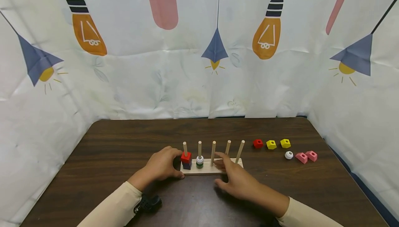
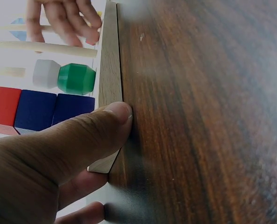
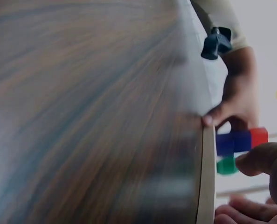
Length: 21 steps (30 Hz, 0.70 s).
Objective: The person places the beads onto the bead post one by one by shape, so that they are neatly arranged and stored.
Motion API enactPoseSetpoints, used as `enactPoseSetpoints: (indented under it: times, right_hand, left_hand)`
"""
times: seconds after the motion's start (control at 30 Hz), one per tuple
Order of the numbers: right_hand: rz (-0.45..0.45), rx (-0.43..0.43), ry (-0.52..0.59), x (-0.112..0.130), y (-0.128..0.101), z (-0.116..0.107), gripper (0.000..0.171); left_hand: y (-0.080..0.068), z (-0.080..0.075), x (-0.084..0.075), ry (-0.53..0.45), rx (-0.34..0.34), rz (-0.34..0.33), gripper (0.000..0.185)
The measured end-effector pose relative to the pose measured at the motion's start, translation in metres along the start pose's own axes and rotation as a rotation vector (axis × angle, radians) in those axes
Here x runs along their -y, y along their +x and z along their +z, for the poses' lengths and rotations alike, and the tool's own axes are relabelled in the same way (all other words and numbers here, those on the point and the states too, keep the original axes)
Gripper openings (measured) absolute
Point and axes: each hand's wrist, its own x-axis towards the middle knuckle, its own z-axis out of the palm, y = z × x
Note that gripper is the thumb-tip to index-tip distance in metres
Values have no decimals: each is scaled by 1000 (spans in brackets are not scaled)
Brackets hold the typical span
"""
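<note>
A wooden peg stand [image 1: 202, 172] lies on the table, with several upright pegs. Its leftmost peg carries a red cube [image 1: 186, 157] above two dark blue cubes [image 2: 35, 109]. On the second peg, a white bead [image 1: 200, 160] sits over a green bead [image 2: 77, 78]. My left hand [image 1: 162, 164] grips the stand's left end, thumb against the front edge and other fingers around the end. Over the right half of the stand, my right hand [image 1: 237, 181] has loosely bent fingers beside the pegs. Its thumb is apart from the front edge, and I see nothing held.
Right of the stand lie a red block [image 1: 257, 143], two yellow blocks [image 1: 271, 144], a white bead [image 1: 289, 155] and two pink blocks [image 1: 301, 157]. The dark wooden table [image 1: 131, 133] ends at a printed white curtain [image 1: 187, 92].
</note>
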Motion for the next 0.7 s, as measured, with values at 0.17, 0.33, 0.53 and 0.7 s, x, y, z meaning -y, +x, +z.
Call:
enactPoseSetpoints:
  times: [0.17, 0.33, 0.53, 0.7]
  right_hand:
    - [-28, -37, -70, -17, -14, -15, 36]
    - [-32, -33, -115, -33, -28, -29, 27]
    - [1, -42, -170, -51, -42, -46, 29]
    - [67, -90, -248, -67, -52, -62, 32]
  left_hand:
    - [0, 0, -1, -1, 2, -5, 69]
    - [0, 1, -1, 2, 1, -4, 70]
    - [0, 1, 0, 2, 0, 0, 69]
    - [0, 0, -1, -3, 7, -4, 68]
